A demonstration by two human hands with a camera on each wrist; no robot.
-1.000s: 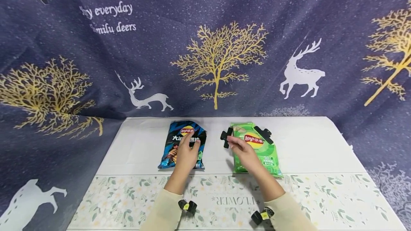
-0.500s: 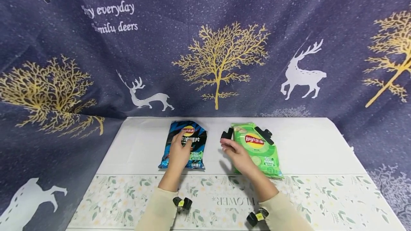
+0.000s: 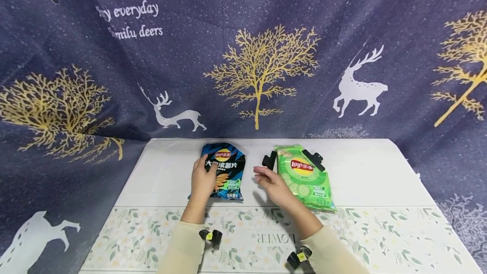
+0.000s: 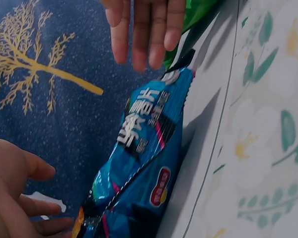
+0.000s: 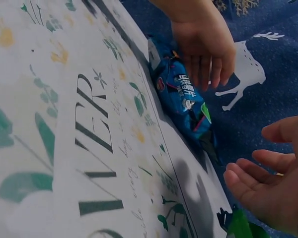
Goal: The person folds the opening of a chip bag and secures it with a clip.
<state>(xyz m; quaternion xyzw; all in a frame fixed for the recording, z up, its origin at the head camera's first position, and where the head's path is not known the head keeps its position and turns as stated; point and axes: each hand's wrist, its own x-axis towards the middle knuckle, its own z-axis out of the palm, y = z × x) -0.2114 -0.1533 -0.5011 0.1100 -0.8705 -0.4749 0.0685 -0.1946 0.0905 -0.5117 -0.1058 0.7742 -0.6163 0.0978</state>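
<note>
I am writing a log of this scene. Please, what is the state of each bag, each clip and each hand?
Blue chip bag: lying flat, no clip on it.
Green chip bag: lying flat, clipped at the top.
Black clip: on the green bag.
Second black clip: beside the green bag's left edge.
Left hand: resting on the blue bag.
Right hand: open, holding nothing.

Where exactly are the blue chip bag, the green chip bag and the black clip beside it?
blue chip bag [image 3: 227, 168], head view, printed front.
green chip bag [image 3: 304, 175], head view, middle of its front.
black clip [image 3: 269, 160], head view, its body left of the green bag.
</note>
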